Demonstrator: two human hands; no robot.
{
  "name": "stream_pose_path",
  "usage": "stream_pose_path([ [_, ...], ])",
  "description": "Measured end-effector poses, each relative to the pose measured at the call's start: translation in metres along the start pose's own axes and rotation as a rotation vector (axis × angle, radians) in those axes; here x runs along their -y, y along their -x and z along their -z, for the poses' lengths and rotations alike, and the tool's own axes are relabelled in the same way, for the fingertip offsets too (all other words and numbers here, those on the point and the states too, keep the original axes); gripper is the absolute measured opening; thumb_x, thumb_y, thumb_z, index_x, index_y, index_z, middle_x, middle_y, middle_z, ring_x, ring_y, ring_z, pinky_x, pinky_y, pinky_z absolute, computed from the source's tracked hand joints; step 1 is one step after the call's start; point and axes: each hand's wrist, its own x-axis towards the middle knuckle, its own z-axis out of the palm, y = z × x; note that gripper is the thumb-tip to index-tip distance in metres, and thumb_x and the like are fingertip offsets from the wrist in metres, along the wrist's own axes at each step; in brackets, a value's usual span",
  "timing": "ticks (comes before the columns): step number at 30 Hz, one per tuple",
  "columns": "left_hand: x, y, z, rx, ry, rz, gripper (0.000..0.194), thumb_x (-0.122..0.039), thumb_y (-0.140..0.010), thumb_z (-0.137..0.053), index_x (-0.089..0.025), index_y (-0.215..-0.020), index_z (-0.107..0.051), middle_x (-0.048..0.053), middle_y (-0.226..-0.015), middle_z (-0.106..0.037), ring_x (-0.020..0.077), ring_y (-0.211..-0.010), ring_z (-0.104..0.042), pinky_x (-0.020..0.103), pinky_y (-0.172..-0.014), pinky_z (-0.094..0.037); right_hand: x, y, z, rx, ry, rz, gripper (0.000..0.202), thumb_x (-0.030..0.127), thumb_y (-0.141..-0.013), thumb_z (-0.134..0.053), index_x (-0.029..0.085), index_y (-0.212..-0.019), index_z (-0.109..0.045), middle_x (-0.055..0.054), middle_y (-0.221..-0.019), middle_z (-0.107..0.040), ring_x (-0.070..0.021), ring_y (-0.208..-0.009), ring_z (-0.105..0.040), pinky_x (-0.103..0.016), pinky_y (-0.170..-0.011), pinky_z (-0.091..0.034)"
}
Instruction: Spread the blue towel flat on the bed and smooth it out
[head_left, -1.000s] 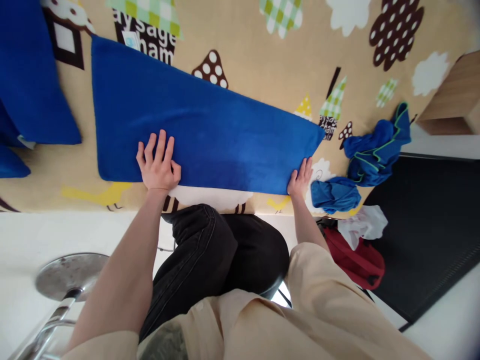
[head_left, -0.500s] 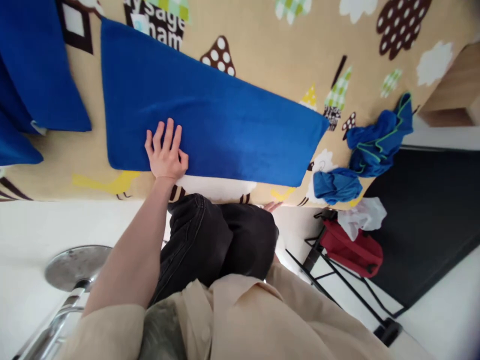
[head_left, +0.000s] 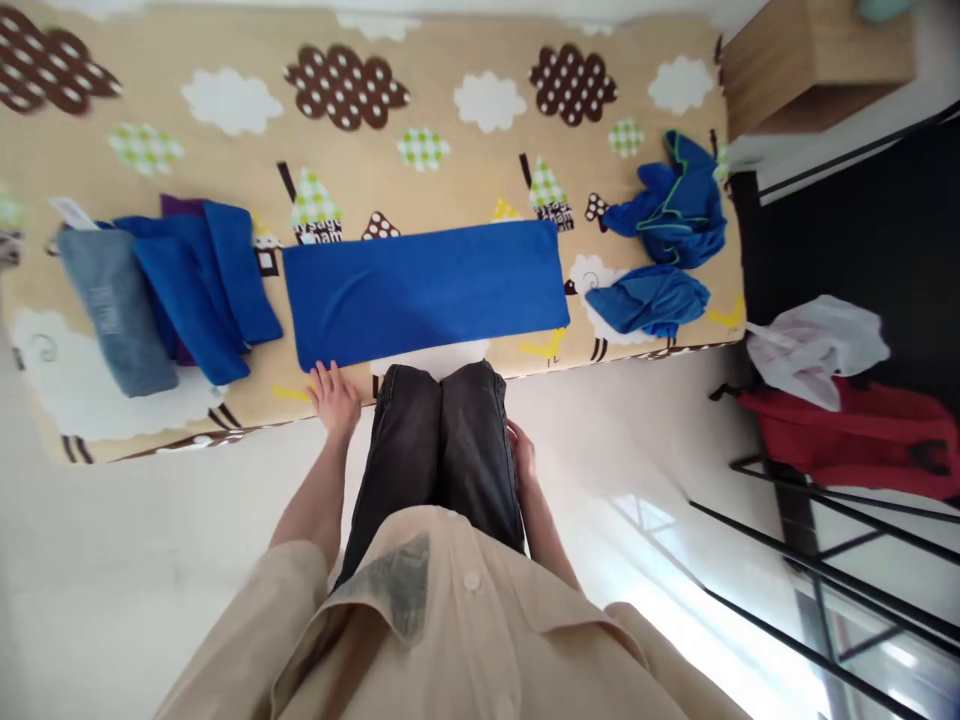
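Observation:
A blue towel (head_left: 427, 290) lies flat as a long rectangle on the patterned bed cover (head_left: 465, 165), with a few slight wrinkles near its left end. My left hand (head_left: 335, 402) rests palm down at the bed's front edge. Its fingers are spread, and the fingertips touch the towel's lower left corner. Beside my right knee hangs my right hand (head_left: 523, 452), lying along the leg of my dark trousers (head_left: 442, 450). Its fingers look loosely stretched, are partly hidden by the leg, and hold nothing I can see.
Folded blue cloths (head_left: 202, 280) and a grey-blue cloth roll (head_left: 116, 310) lie at left. Two crumpled blue cloths, one green-edged (head_left: 679, 205) and one plain (head_left: 649, 298), lie at right. Beyond are a wooden box (head_left: 817, 60), red bag (head_left: 862, 435), white plastic bag (head_left: 821, 345) and black rack (head_left: 825, 560).
My view has pulled back and turned, showing more of the bed. My left hand has slid off the towel's surface to its lower left corner. My right hand now shows beside my knee.

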Motion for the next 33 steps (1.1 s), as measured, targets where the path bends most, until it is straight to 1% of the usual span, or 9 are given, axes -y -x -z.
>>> stream_pose_path([
  [3,0.027,0.054,0.009,0.153,0.023,0.024,0.078,-0.024,-0.093,-0.045,-0.006,-0.168,-0.035,0.02,-0.176,-0.024,0.0315,-0.167,-0.016,0.055,-0.134,-0.023,0.009,0.002,0.002,0.008,-0.061,0.049,0.051,0.065,-0.084,-0.054,0.022,-0.1,-0.077,-0.008,-0.095,-0.081,-0.0294,-0.095,-0.076,-0.04,-0.08,-0.062],
  [8,0.053,0.141,0.021,0.519,0.216,0.213,0.053,-0.039,-0.091,-0.05,-0.016,-0.131,-0.075,0.015,-0.136,-0.074,0.0379,-0.14,-0.061,0.047,-0.116,-0.051,0.027,0.025,-0.002,-0.001,0.181,0.333,0.067,0.064,-0.095,-0.04,0.017,-0.129,-0.073,-0.014,-0.137,-0.072,-0.0335,-0.137,-0.06,-0.05,-0.119,-0.047],
  [11,0.067,0.189,0.033,0.482,0.255,0.23,0.049,-0.037,-0.092,-0.042,-0.019,-0.118,-0.08,0.009,-0.13,-0.077,0.0347,-0.139,-0.063,0.041,-0.11,-0.056,0.028,0.056,-0.008,-0.049,0.356,0.597,0.073,0.055,-0.102,-0.034,0.01,-0.155,-0.054,-0.019,-0.162,-0.052,-0.0328,-0.155,-0.044,-0.053,-0.129,-0.034],
  [14,0.076,0.215,0.054,0.393,0.271,0.265,0.058,-0.037,-0.096,-0.032,-0.015,-0.13,-0.073,0.011,-0.132,-0.076,0.0346,-0.136,-0.065,0.045,-0.114,-0.054,0.026,0.083,-0.017,-0.095,0.629,0.824,0.07,0.045,-0.105,-0.038,0.007,-0.164,-0.044,-0.019,-0.175,-0.029,-0.0356,-0.165,-0.024,-0.056,-0.132,-0.026],
  [17,0.059,0.214,0.076,0.187,0.331,0.222,0.065,-0.045,-0.103,-0.022,-0.016,-0.146,-0.062,0.014,-0.144,-0.069,0.032,-0.139,-0.063,0.047,-0.121,-0.048,0.03,0.091,-0.024,-0.054,0.897,0.973,0.059,0.03,-0.105,-0.04,0.012,-0.16,-0.051,-0.015,-0.179,-0.021,-0.038,-0.168,-0.011,-0.064,-0.133,-0.013],
  [20,0.012,0.198,0.086,0.069,0.255,0.025,0.074,-0.054,-0.104,-0.033,-0.01,-0.163,-0.043,0.02,-0.164,-0.049,0.0362,-0.15,-0.05,0.05,-0.127,-0.04,0.04,0.082,-0.028,-0.014,1.062,1.037,0.056,0.023,-0.101,-0.046,0.012,-0.154,-0.059,-0.015,-0.176,-0.029,-0.0429,-0.167,-0.007,-0.072,-0.131,-0.002],
  [25,-0.067,0.155,0.086,-0.094,-0.129,-0.126,0.092,-0.048,-0.098,-0.051,0.001,-0.17,-0.021,0.032,-0.172,-0.024,0.0511,-0.156,-0.031,0.064,-0.12,-0.04,0.055,0.061,-0.042,0.044,1.168,1.049,0.055,0.021,-0.101,-0.044,0.004,-0.152,-0.059,-0.026,-0.16,-0.051,-0.0449,-0.162,-0.023,-0.073,-0.128,0.003],
  [29,-0.092,0.127,0.088,-0.041,-0.186,-0.157,0.08,-0.049,-0.101,-0.048,-0.008,-0.168,-0.033,0.031,-0.172,-0.026,0.0533,-0.15,-0.038,0.067,-0.111,-0.044,0.057,0.046,-0.07,0.253,1.097,0.966,0.064,0.026,-0.103,-0.044,0.001,-0.163,-0.042,-0.027,-0.148,-0.063,-0.0394,-0.149,-0.047,-0.06,-0.132,-0.015],
  [33,-0.099,0.118,0.087,-0.023,-0.198,-0.159,0.073,-0.048,-0.101,-0.048,-0.012,-0.164,-0.042,0.028,-0.172,-0.029,0.0526,-0.145,-0.042,0.065,-0.107,-0.046,0.055,0.026,-0.102,0.434,0.921,0.746,0.077,0.034,-0.103,-0.051,0.005,-0.17,-0.025,-0.022,-0.169,-0.041,-0.0328,-0.154,-0.044,-0.043,-0.126,-0.035],
])
